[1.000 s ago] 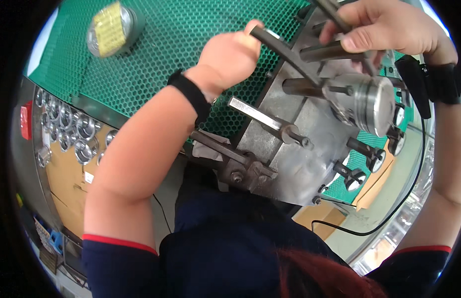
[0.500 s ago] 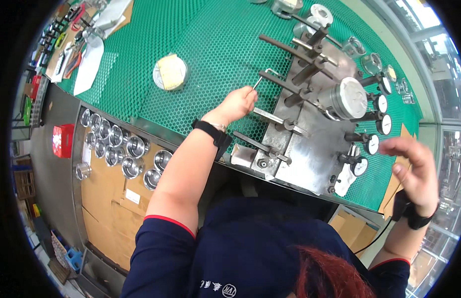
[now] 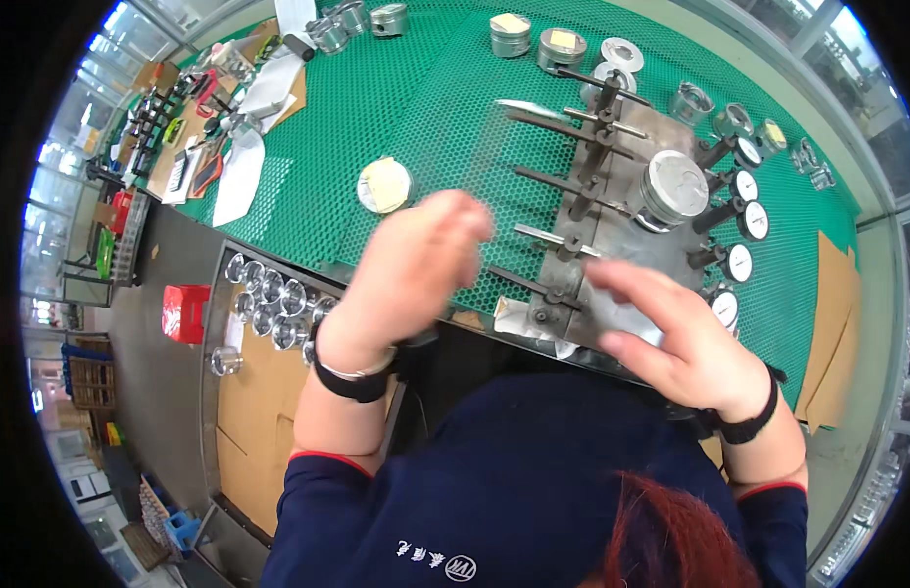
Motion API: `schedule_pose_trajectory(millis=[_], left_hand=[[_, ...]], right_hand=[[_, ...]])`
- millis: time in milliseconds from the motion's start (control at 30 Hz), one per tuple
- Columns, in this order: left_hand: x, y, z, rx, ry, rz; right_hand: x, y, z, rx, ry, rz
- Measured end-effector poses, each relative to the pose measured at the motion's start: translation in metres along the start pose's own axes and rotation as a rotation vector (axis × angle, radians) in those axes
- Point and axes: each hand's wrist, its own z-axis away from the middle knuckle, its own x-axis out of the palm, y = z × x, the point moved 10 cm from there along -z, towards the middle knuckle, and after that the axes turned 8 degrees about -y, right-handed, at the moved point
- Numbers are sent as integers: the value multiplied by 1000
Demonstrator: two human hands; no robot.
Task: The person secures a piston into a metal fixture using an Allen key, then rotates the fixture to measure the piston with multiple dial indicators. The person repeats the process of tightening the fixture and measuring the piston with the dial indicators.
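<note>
L hand [image 3: 416, 269] is motion-blurred, fingers loosely together & slightly curled, holding nothing as far as can be told; R hand [image 3: 670, 338] has fingers spread, flat-ish, palm down, empty, hovering over the near edge of the metal gauge fixture [image 3: 626, 245]. Both hands are above the fixture's front edge, not clearly touching it. On the fixture sits a piston [image 3: 673, 186], upright, crown up, between the rod-like arms on the L and the row of round dial gauges [image 3: 739, 263] on the R. It looks like bare machined metal: silver-grey, short cylinder w/ ring grooves near the top. Prob fairly heavy for its size, rigid, smooth & maybe oily so slippery; best gripped round the skirt w/ fingers on opposite sides, lifted straight up clear of the gauge tips. Fixture rests on a green mesh mat [image 3: 425, 108] on the bench; another piston w/ a yellowish top [image 3: 384, 185] stands just L of it.
</note>
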Motion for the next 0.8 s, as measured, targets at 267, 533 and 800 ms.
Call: schedule_pose_trajectory(millis=[267,533,800], left_hand=[[17,100,-3,497,117,-56],[-65,142,44,816,287,535],[-22,184,32,849,311,468]], right_hand=[[-53,1,-15,-52,512,-708],[-111,64,86,179,553,-571],[-152,122,187,319,671,-521]])
